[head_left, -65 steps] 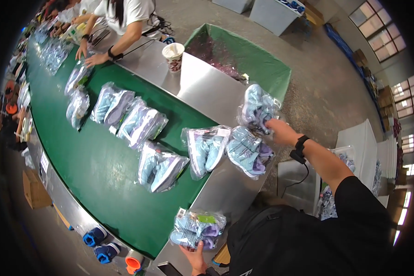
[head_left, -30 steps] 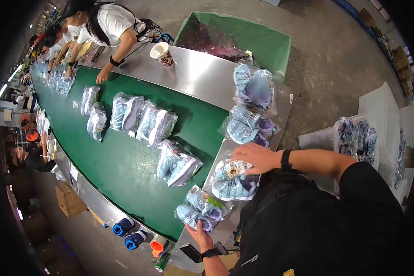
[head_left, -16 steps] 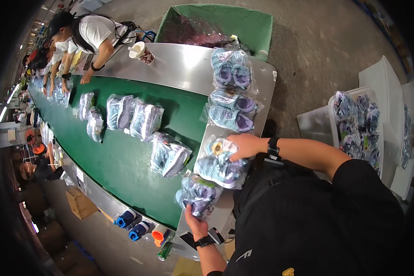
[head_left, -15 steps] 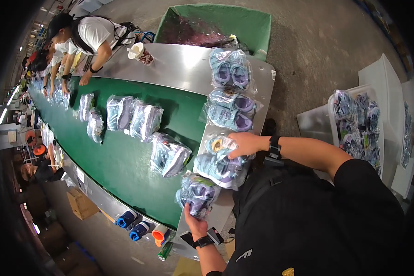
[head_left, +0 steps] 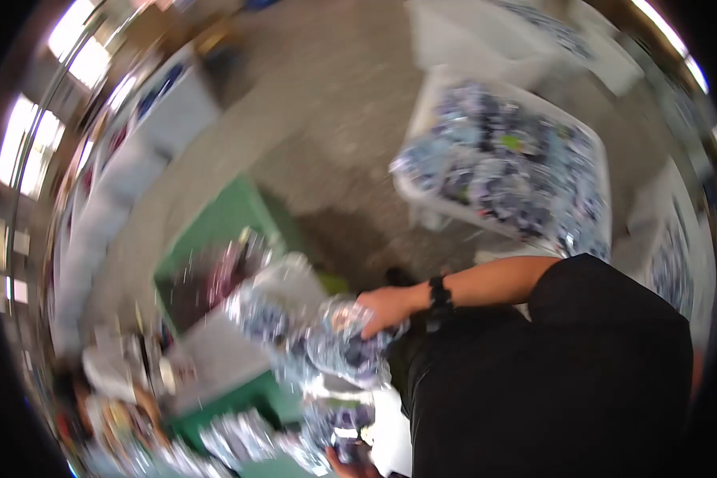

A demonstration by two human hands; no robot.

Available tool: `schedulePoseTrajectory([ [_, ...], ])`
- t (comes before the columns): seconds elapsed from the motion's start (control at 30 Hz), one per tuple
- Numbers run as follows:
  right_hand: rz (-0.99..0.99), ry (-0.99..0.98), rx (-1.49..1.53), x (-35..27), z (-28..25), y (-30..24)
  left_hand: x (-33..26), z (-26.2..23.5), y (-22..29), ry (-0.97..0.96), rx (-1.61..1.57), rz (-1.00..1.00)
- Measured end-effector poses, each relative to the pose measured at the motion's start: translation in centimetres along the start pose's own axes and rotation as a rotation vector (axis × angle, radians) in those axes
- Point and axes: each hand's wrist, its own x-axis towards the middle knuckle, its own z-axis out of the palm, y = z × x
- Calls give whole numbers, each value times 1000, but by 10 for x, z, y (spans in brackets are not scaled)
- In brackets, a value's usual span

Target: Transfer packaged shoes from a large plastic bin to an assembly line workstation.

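Right hand (head_left: 382, 307) grasping clear shoe bag (head_left: 346, 350); blur hides bag's axis. Left hand (head_left: 346, 460) grip unclear.

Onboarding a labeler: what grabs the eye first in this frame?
The right hand at centre, gripping a shiny plastic bag. Upper right, a white bin heaped with more such bags. The left hand shows at the bottom edge under another bag; the picture is motion-blurred.
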Motion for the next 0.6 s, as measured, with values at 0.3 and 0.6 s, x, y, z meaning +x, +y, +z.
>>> schedulePoseTrajectory([
  [0.3, 134, 498, 111, -159, -130, 95, 64, 126, 69, -450, 230, -10],
  [0.6, 15, 977, 722, -250, -303, 192, 65, 249, 67, -568, 833, 490],
])
